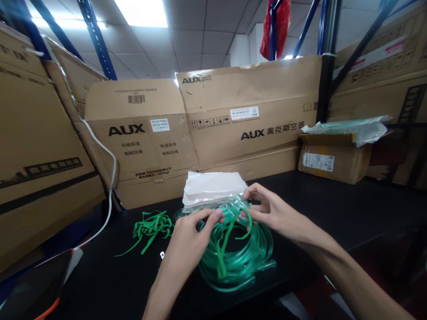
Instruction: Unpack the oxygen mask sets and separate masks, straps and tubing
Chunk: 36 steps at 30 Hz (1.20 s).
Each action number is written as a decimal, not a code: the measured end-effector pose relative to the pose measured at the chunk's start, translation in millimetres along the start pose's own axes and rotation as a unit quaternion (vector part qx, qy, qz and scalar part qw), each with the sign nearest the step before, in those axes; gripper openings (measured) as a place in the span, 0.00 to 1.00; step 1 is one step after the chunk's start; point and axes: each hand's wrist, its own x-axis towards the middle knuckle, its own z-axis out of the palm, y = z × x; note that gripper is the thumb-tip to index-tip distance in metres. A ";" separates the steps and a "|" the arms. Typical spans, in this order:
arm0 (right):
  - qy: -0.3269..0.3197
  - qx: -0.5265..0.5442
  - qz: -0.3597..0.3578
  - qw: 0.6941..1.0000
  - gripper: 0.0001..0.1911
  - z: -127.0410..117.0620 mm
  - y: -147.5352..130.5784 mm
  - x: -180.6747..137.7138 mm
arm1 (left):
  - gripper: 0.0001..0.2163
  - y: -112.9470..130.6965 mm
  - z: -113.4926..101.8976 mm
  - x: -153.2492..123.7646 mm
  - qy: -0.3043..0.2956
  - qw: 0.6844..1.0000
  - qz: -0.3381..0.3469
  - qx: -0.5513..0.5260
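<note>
A coil of clear green tubing lies on the black table in front of me. At its far side, my left hand pinches a bundled, clear green plastic piece between thumb and fingers. Fingers curled, my right hand grips the same piece from the other side. A flat green strap hangs from there over the coil. Just behind my hands is a clear plastic bag with a white sheet. To the left of the coil sits a tangled pile of green straps.
A phone with a red edge lies at the lower left, a white cable running beside it. Flattened AUX cardboard walls the back of the table. An opened small box with plastic packages on top stands at the right.
</note>
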 end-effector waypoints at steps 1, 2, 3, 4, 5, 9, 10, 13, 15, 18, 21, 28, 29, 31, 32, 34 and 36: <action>0.002 0.005 0.005 1.000 0.17 -1.6 -1.1 -0.1 | 0.16 -3.5 1.8 0.6 -0.001 0.999 0.002 0.033; 0.002 0.009 0.009 1.000 0.19 -2.9 -1.9 -0.2 | 0.15 -7.3 4.7 0.8 -0.008 0.998 0.005 0.062; 0.000 0.011 0.013 1.000 0.21 -4.0 -2.2 -0.2 | 0.15 -11.2 8.3 0.7 -0.020 0.996 0.009 0.086; -0.002 0.008 0.019 1.000 0.23 -5.1 -2.1 0.0 | 0.14 -14.7 12.4 0.1 -0.033 0.994 0.011 0.103; -0.005 0.002 0.025 1.000 0.24 -6.2 -1.6 0.4 | 0.14 -17.7 16.5 -0.9 -0.044 0.992 0.010 0.114; -0.010 -0.015 0.055 0.998 0.28 -9.7 1.8 1.9 | 0.10 -22.0 27.0 -5.5 -0.070 0.987 0.001 0.148; -0.013 -0.014 0.061 0.998 0.28 -9.8 2.3 2.0 | 0.09 -21.5 27.6 -6.0 -0.078 0.984 0.004 0.158; -0.025 -0.013 0.069 0.997 0.24 -8.1 2.6 1.9 | 0.11 -18.9 27.4 -5.6 -0.098 0.978 0.014 0.182; -0.027 -0.001 0.067 0.997 0.24 -5.9 2.5 2.0 | 0.10 -17.2 27.6 -4.6 -0.102 0.977 0.013 0.189; -0.025 0.023 0.071 0.997 0.28 -3.3 3.4 3.1 | 0.08 -15.9 30.3 -3.8 -0.093 0.977 0.006 0.193; -0.030 0.016 0.071 0.997 0.28 -3.2 5.3 4.4 | 0.06 -16.3 34.3 -4.2 -0.077 0.974 -0.010 0.214; -0.047 0.009 0.065 0.997 0.25 -4.6 9.6 3.8 | 0.08 -16.6 39.0 -6.2 -0.073 0.967 -0.015 0.245; -0.047 0.008 0.068 0.997 0.26 -3.9 9.7 3.7 | 0.10 -15.6 39.3 -6.2 -0.067 0.966 -0.016 0.250; -0.044 0.007 0.078 0.996 0.28 -2.2 9.8 3.9 | 0.13 -13.2 39.1 -5.8 -0.054 0.965 -0.016 0.256; -0.044 0.007 0.083 0.996 0.28 -1.4 10.1 4.2 | 0.13 -11.8 38.5 -5.3 -0.047 0.965 -0.014 0.256; -0.043 0.010 0.088 0.995 0.28 -0.2 11.9 5.0 | 0.13 -9.0 35.9 -4.0 -0.029 0.968 -0.009 0.249; -0.042 0.017 0.088 0.995 0.27 0.4 15.4 6.1 | 0.10 -6.4 32.2 -2.8 -0.010 0.971 -0.004 0.238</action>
